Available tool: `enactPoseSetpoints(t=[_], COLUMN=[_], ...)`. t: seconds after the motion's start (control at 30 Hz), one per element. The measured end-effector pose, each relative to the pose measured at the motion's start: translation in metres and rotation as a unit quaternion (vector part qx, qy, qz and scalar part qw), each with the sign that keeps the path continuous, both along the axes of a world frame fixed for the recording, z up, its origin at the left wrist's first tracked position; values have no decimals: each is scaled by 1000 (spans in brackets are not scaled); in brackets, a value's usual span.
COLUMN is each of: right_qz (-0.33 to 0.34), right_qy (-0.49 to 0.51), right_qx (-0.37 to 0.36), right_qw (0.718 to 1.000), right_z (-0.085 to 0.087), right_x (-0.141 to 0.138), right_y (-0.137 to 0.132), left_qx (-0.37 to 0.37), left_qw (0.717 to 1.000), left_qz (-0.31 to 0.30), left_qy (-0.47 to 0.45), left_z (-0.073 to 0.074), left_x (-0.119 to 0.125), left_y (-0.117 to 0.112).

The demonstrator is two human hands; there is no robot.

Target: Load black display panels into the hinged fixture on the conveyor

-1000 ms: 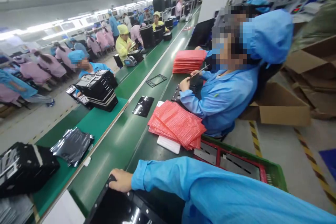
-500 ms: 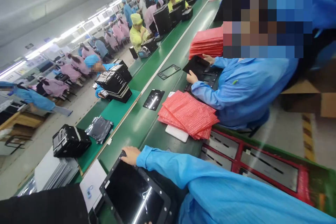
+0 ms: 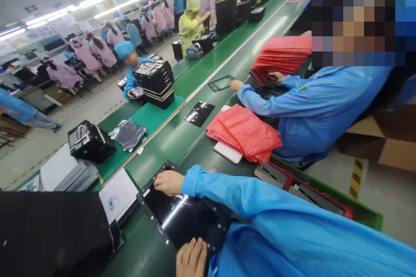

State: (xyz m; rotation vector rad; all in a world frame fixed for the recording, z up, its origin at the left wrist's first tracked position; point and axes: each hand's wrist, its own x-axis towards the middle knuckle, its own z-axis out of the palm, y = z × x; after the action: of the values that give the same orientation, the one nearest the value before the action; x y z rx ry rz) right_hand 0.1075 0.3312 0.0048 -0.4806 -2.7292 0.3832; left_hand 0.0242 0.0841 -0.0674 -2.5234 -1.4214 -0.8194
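Black glossy panel in a black screw-holed frame point(image 3: 185, 212), over green conveyor belt point(image 3: 146, 233). My right hand point(image 3: 167, 183) lies across its upper part, my left hand point(image 3: 191, 257) curls at its lower edge; cannot tell if either grips.

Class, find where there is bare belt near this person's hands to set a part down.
Bare green belt runs between the red bags and the pale rail. A second patch lies between the black frame and the dark bulk at left. It is crowded at the frame, under the right hand and left hand, and where the bags overlap the white pad.
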Motion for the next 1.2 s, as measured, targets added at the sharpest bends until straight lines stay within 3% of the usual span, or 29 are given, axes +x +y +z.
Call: enactPoseSetpoints(t=[0.13, 0.2, 0.3, 0.4, 0.53, 0.67, 0.77, 0.87, 1.0, 1.07, 1.1, 1.13, 1.17, 1.2], right_qz=[-14, -35, -98, -179, -222, -258, -305, -338, -355, -343, -336, -327, -309, -278], right_qy=[-1, 3, -27, -90, -147, -166, -190, -203, -197, -165, -133, -90, -39, 15], right_qx=[-41, -43, -41, -38, -28, -52, -66, -73, -90, -126, -154, -193, -247, -312], right_qw=[999, 998, 994, 979, 963, 950, 931, 916, 909, 916, 919, 921, 918, 908], right_z=[-5, -4, 5, 18, 31, 31, 21, 11, 15, 25, 30, 34, 38, 40], right_x=[6, 8, 3, -8, -1, 45, 75, 83, 76, 73, 71, 67, 63, 56], right_y=[1, -1, -13, -35, -87, -164, -215, -240, -231, -221, -216, -213, -211, -209], left_qx=[-18, -50, -134, -220, -264, -265, -282, -293, -357, -396, -396, -381, -353, -322], left_qw=[998, 988, 922, 871, 867, 874, 849, 783, 638, 567, 551, 560, 597, 658], left_qz=[-48, 28, 178, 182, 142, 144, 178, 273, 362, 381, 390, 394, 388, 364], left_qy=[-46, -142, -316, -400, -398, -382, -410, -476, -578, -614, -622, -621, -607, -575], left_z=[-15, -14, -8, -6, -14, -11, -6, -16, -38, -35, -26, -13, 3, 22], left_x=[-4, -7, -18, -34, -55, -67, -74, -86, -114, -127, -130, -130, -126, -118], left_y=[-1, 0, 3, 7, 10, 2, -11, -21, -20, -20, -22, -26, -31, -37])
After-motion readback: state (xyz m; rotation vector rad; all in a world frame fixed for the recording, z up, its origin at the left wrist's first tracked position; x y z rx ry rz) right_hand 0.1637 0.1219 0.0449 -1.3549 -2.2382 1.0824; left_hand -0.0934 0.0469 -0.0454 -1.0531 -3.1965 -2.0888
